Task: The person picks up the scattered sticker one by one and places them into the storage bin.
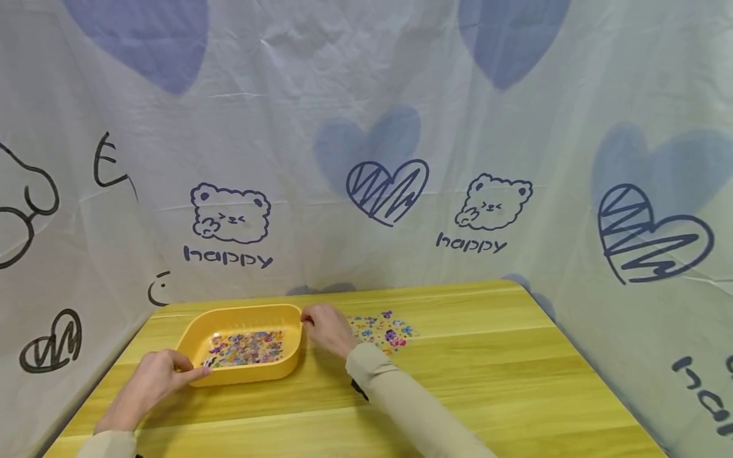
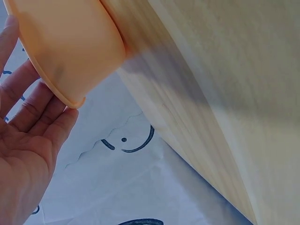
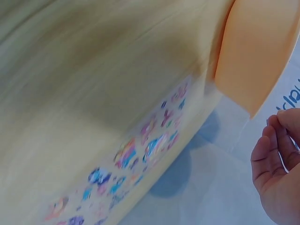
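Note:
A yellow rectangular tray [image 1: 246,375] stands at the left of the table in the head view. In it lies a clear sheet of small colourful stickers [image 1: 249,348]. My left hand [image 1: 151,385] grips the tray's near left corner, thumb over the rim. The left wrist view shows the fingers [image 2: 33,108] curled against the rim from outside. By the far right corner is my right hand [image 1: 332,327]. In the right wrist view its thumb and fingertips [image 3: 276,119] come together just off the tray's corner [image 3: 255,61], with nothing visible between them.
Right of the tray, partly behind my right hand, another clear sticker sheet [image 1: 378,331] lies on the yellow wood-grain table [image 1: 487,362]. White cloth [image 1: 309,242] with blue hearts and bears hangs behind the table and at both sides.

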Action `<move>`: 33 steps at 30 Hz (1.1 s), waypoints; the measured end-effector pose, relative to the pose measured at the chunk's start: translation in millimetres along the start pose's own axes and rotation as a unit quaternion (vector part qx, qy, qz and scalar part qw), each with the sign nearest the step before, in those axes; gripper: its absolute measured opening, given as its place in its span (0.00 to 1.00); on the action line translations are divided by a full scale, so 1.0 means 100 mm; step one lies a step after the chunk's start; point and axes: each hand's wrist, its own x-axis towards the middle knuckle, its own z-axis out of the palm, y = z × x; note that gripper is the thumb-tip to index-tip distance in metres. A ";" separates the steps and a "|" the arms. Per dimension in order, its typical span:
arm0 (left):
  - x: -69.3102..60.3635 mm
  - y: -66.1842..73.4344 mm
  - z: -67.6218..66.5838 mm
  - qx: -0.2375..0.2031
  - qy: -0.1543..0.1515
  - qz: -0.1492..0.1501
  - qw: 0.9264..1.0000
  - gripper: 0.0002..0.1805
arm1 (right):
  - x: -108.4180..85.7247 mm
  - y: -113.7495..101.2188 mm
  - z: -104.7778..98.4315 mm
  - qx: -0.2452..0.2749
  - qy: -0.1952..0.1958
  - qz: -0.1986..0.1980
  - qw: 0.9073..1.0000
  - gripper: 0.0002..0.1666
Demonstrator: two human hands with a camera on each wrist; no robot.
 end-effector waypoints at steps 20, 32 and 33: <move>0.02 0.03 -0.03 0.016 -0.005 -0.006 1.000 0.22 | -0.27 0.29 -0.11 0.012 -0.004 -0.009 1.000 0.10; 0.05 0.02 -0.02 0.015 0.002 0.007 1.000 0.19 | -0.52 0.73 -0.22 0.029 -0.009 0.077 0.997 0.09; 0.06 0.02 -0.02 0.017 0.001 0.010 1.000 0.19 | -0.53 0.76 -0.24 0.028 -0.007 0.084 0.996 0.09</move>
